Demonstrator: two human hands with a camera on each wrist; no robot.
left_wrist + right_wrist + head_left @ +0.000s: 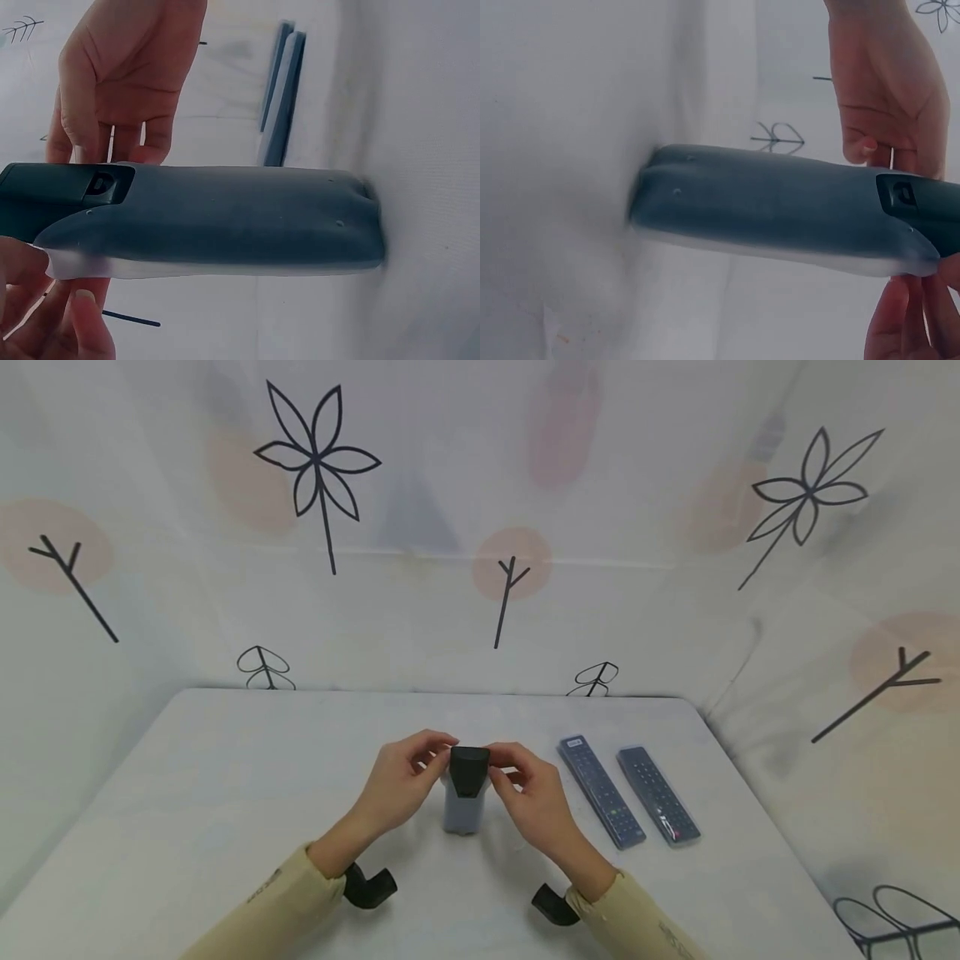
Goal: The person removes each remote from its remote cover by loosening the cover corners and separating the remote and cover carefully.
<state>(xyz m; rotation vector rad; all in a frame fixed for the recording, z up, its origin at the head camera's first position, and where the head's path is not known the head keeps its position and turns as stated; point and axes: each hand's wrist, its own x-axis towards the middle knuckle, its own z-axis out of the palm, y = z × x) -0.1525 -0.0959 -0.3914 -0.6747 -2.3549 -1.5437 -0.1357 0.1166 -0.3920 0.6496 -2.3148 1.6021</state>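
A white table point(225, 793) stands before pale curtains point(450, 527) printed with flowers.

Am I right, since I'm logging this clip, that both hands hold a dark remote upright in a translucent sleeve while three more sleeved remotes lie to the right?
Not quite: only two sleeved remotes lie to the right, as the head view shows. The left hand and right hand do hold the dark remote in its translucent sleeve upright on the white table.

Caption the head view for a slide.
Both hands, left hand and right hand, hold a sleeved remote upright on the table.
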